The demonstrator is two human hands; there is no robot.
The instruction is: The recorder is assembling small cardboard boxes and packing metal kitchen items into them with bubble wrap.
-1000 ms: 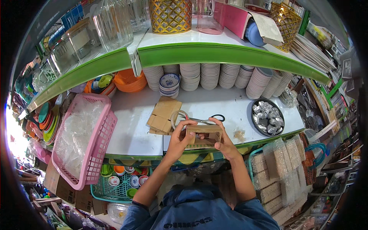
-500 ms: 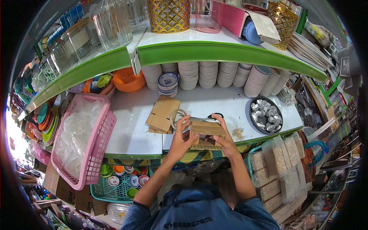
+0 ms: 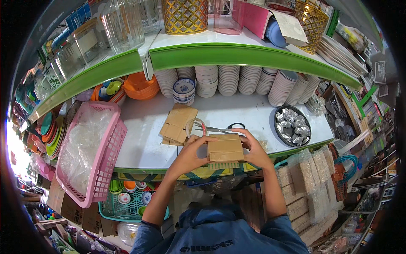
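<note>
Between my two hands is a small brown cardboard box (image 3: 226,149), held at the front edge of the white shelf. My left hand (image 3: 192,153) grips its left side, and my right hand (image 3: 254,150) grips its right side. The box's face toward me looks like flat, closed cardboard. Just beyond it lie scissors (image 3: 220,128) with black handles, blades pointing left. A roll of tape (image 3: 195,128) stands near my left fingers, next to several flattened cardboard pieces (image 3: 179,122).
A pink basket (image 3: 111,139) of clear plastic wrap stands at the left. Stacked bowls (image 3: 228,80) line the back under a green-edged upper shelf (image 3: 253,57). A round black tray (image 3: 292,144) of foil-like pieces sits right. Wrapped bundles (image 3: 308,182) and a teal basket (image 3: 127,218) lie lower.
The box has turned in my hands: before, an open side with my thumbs at it faced me; now a flat cardboard face shows. Both hands have shifted to its sides.
</note>
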